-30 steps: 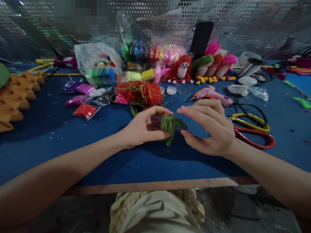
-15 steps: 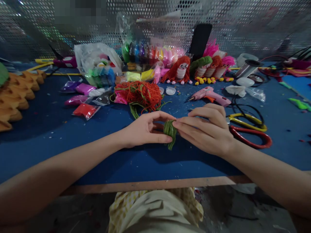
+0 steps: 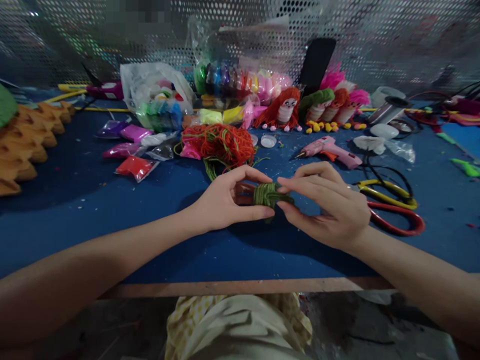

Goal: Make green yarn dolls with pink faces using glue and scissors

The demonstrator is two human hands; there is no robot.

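Observation:
A small bundle of green yarn (image 3: 265, 195) is between my two hands, above the blue table near its front edge. My left hand (image 3: 228, 197) grips its left side, thumb below and fingers behind and above. On the right, my right hand (image 3: 326, 202) has its fingertips at the strands that stick out of the bundle, thumb and fingers slightly bent round them. Behind my left hand lies a tangled heap of orange and green yarn (image 3: 221, 145).
Scissors with yellow and red handles (image 3: 397, 217) lie beside my right hand. Behind it is a pink glue gun (image 3: 332, 150). Small clay packets (image 3: 135, 167) lie left. Yarn-haired dolls (image 3: 287, 110) stand at the back. An orange egg tray (image 3: 26, 145) is far left.
The green bundle has turned, and strands now stick out to its right. My right hand has shifted slightly right, its thumb and fingers farther apart. The view has moved a little.

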